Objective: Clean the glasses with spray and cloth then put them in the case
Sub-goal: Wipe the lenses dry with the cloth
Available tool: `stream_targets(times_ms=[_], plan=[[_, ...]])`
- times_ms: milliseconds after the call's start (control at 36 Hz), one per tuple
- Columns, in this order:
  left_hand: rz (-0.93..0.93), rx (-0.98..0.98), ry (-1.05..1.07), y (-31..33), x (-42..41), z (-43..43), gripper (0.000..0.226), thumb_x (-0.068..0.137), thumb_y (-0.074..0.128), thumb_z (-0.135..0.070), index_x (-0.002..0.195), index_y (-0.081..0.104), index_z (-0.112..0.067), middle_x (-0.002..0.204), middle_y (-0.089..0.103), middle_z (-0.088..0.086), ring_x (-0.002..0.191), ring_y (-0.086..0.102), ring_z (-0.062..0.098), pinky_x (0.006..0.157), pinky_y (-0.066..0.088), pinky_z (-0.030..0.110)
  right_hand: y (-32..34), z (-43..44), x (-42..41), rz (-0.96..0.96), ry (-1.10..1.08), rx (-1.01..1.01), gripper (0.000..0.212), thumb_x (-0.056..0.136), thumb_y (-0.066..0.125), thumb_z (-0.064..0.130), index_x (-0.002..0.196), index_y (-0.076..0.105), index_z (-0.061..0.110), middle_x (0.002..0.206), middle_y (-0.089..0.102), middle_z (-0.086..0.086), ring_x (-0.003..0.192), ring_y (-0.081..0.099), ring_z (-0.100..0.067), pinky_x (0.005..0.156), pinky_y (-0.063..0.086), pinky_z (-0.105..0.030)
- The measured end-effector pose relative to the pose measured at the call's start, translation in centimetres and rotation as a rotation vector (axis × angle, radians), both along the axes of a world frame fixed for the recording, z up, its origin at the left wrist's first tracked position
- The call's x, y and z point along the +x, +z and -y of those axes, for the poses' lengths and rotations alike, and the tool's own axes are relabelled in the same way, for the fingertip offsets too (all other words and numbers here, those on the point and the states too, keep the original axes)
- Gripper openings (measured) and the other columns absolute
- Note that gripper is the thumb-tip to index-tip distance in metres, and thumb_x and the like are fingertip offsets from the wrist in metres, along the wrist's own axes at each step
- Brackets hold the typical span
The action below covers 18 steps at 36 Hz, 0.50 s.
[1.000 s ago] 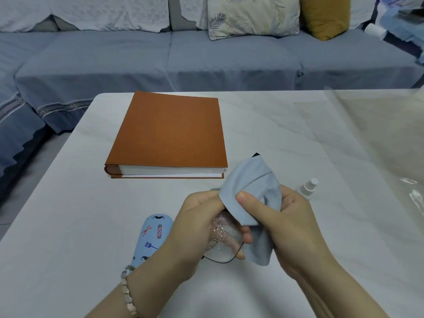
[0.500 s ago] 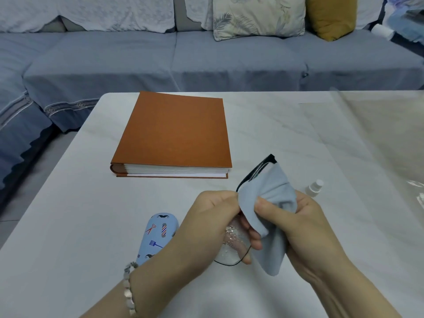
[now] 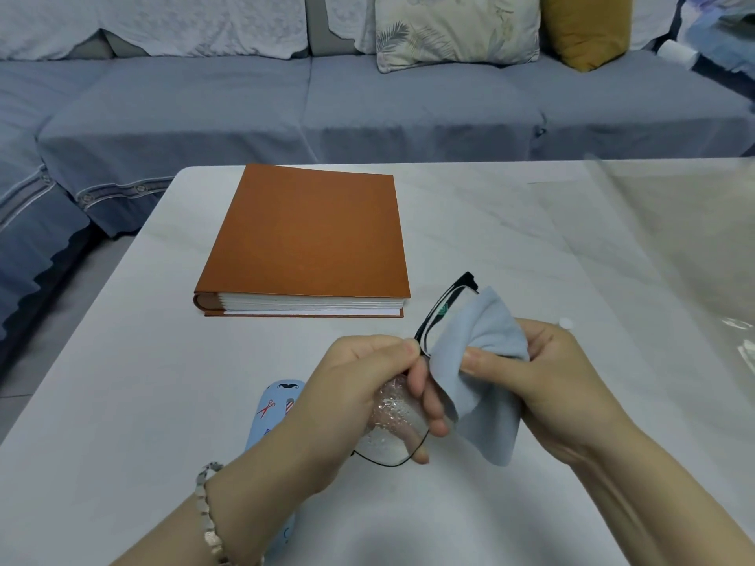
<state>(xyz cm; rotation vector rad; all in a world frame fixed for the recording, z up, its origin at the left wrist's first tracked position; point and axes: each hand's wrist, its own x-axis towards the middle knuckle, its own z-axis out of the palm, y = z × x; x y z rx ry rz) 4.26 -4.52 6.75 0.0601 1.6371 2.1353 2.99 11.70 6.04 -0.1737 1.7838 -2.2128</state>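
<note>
My left hand grips the black-framed glasses near the bridge; the near lens, covered in spray droplets, shows under its fingers. My right hand pinches a light blue cloth around the far lens, with the frame's far corner sticking out above the cloth. A blue patterned case lies on the table just left of my left hand, partly hidden by the wrist. Only the white cap of the spray bottle peeks out behind my right hand.
An orange hardcover book lies on the white table beyond the hands. A clear plastic sheet covers the table's right side. A blue sofa with cushions stands behind the table.
The far end of the glasses frame has come out from under the cloth and now sticks up. The cloth has slid right along the lens. The spray bottle is now mostly hidden.
</note>
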Motion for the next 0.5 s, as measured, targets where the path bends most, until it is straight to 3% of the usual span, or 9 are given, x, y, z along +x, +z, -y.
stream_targets(times_ms=[139,194,278,361,500], plan=[[-0.012,0.013,0.037,-0.1,0.2,-0.4,0.032,0.076,0.045,-0.022,0.046,0.051,-0.012,0.049,0.058,0.010,0.046,0.058,0.023,0.040,0.048,0.028,-0.1,0.4,0.2,0.099,-0.095,-0.106,0.014,0.064,0.066,0.001,0.052,0.069,0.007,0.049,0.068,-0.007,0.045,0.063,-0.015,0.045,0.048,-0.017],[-0.006,0.028,0.051,-0.3,0.4,-0.9,0.033,0.076,0.045,-0.023,0.045,0.051,-0.013,0.049,0.058,0.009,0.045,0.058,0.023,0.039,0.048,0.027,-0.8,0.7,-0.1,0.157,-0.185,-0.143,0.008,0.065,0.073,0.014,0.065,0.070,0.006,0.065,0.071,-0.015,0.058,0.066,-0.022,0.056,0.054,-0.026],[-0.002,0.030,0.047,-0.7,0.8,-1.5,0.034,0.076,0.044,-0.024,0.044,0.052,-0.014,0.049,0.058,0.008,0.044,0.058,0.022,0.039,0.048,0.027,-1.1,0.9,-0.8,0.216,-0.313,-0.180,0.032,0.063,0.064,0.031,0.080,0.067,0.003,0.082,0.072,-0.019,0.076,0.067,-0.028,0.074,0.056,-0.037],[0.012,0.048,0.075,-0.7,0.8,-1.5,0.034,0.075,0.044,-0.024,0.043,0.051,-0.014,0.048,0.058,0.008,0.044,0.058,0.022,0.039,0.048,0.027,-0.8,1.6,-1.0,0.196,-0.337,-0.176,0.033,0.067,0.061,0.032,0.079,0.068,0.002,0.080,0.071,-0.022,0.072,0.067,-0.030,0.067,0.058,-0.034],[0.027,0.074,0.127,-0.9,0.9,-1.7,0.035,0.075,0.044,-0.024,0.044,0.053,-0.013,0.047,0.057,0.008,0.042,0.057,0.022,0.037,0.047,0.027,-0.7,2.6,0.4,0.146,-0.349,-0.200,0.034,0.073,0.058,0.033,0.056,0.069,0.006,0.057,0.067,-0.021,0.047,0.058,-0.031,0.046,0.053,-0.031]])
